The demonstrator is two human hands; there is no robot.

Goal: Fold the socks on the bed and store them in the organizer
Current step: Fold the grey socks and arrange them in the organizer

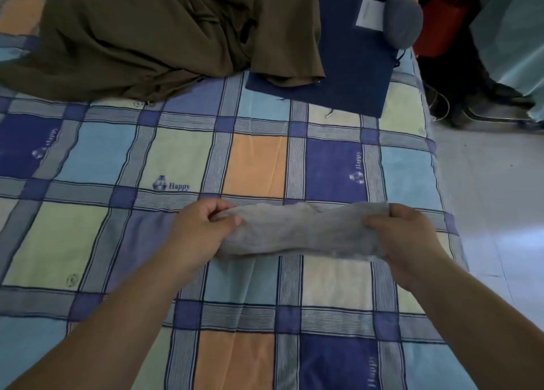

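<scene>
While the bed (97,169) spreads under me in its checked blue, orange and pale green sheet, a crumpled brown garment (164,33) takes up the far end, with a flat dark blue bag (347,63) lying just beside it; I cannot see any organizer from here. Nearer to me, the grey sock (294,232) lies stretched crosswise on the sheet between my two hands, and it may be a pair laid together, though I cannot tell. My left hand (203,230) pinches its left end, thumb on top and fingers curled beneath, and my right hand (403,236) clasps its right end in the same grip. The fabric sags a little along its middle, so I judge it light, soft and limp, with no stiffness to hold a crease by itself. It should not slip, being knit. I think the ends are the right places to hold, so that one end can be carried over onto the other for the fold.
</scene>
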